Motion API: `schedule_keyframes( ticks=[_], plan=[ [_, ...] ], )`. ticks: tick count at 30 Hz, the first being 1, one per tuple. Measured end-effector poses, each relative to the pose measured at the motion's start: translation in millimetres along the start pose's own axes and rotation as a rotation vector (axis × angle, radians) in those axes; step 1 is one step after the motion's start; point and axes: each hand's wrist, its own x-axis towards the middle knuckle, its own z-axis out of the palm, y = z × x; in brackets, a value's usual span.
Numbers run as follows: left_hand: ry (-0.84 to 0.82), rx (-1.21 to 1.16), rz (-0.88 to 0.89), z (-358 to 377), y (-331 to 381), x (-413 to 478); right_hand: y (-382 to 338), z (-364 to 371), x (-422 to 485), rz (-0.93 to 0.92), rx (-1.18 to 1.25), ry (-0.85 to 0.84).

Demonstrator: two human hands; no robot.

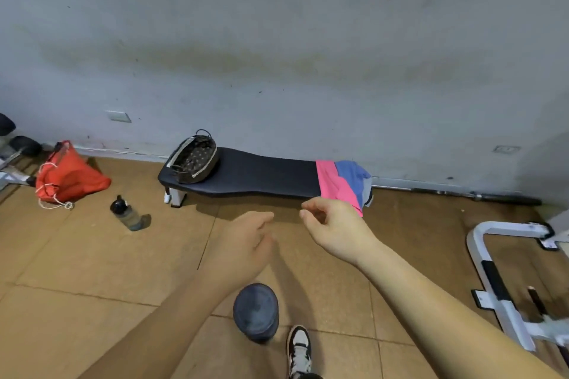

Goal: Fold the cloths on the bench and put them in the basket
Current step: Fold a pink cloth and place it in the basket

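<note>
A black padded bench (261,174) stands against the grey wall. On its left end sits a dark patterned basket (194,158) with thin handles. Over its right end lie a pink cloth (334,183) and, partly beneath it, a blue cloth (354,177) with a grey one under it. My left hand (246,243) is stretched out in front of the bench, fingers relaxed and holding nothing. My right hand (335,224) hovers just left of the pink cloth's hanging corner, fingers loosely curled, and holds nothing.
On the brown tiled floor lie a red drawstring bag (69,177) and a dark water bottle (127,214) at the left. A dark round dumbbell end (255,311) and my shoe (298,351) are near me. A white metal frame (505,286) stands at the right.
</note>
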Motion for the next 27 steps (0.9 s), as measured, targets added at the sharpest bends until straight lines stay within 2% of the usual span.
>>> schedule_keyframes(
  ticks=[5,11,18,23,27],
  plan=[
    [-0.01,0.036,-0.019,-5,-27,127,28,7,139,0.019,0.039,-0.046],
    [-0.042,-0.015,-0.066,-38,-60,251,19,8,277,0.079,0.058,-0.106],
    [-0.161,-0.03,-0.019,-53,-149,403,35,58,419,0.224,0.084,-0.068],
    [-0.253,0.021,0.072,-49,-195,485,52,83,482,0.366,0.129,0.014],
    [-0.364,0.033,0.135,-37,-193,541,82,72,505,0.47,0.167,0.076]
  ],
)
